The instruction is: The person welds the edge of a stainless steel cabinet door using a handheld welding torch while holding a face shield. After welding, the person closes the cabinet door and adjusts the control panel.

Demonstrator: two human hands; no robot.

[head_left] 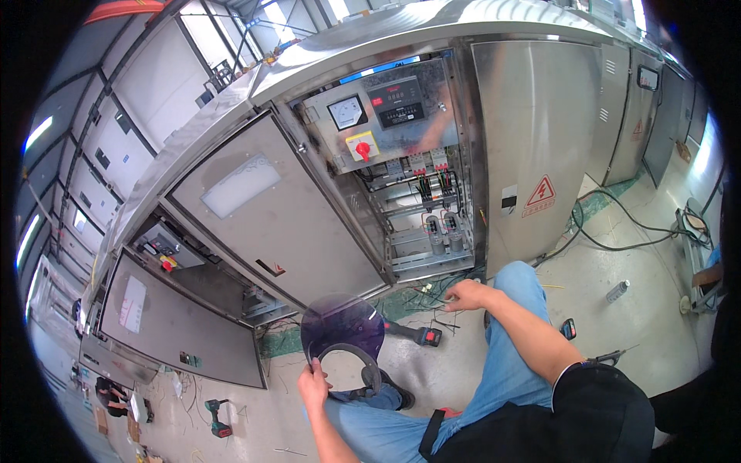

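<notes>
My left hand (313, 383) is closed on the edge of a tinted, see-through face shield (333, 327) with a curved dark band. The shield is held above my left leg, in front of the cabinets. Out over my bent right knee reaches my right hand (465, 295), its fingers drawn together; anything in them is too small to make out. Thin wire offcuts (441, 321) lie just below it on the floor. Between my hands lies a black and red cordless power tool (417, 334).
Ahead stands an open steel electrical cabinet (401, 262) with a meter, a red rotary switch (363, 150) and wiring. A grey door (282, 212) hangs at its left. Floor items include a green cordless drill (218, 419), a spray can (617, 291) and black cables (644, 228).
</notes>
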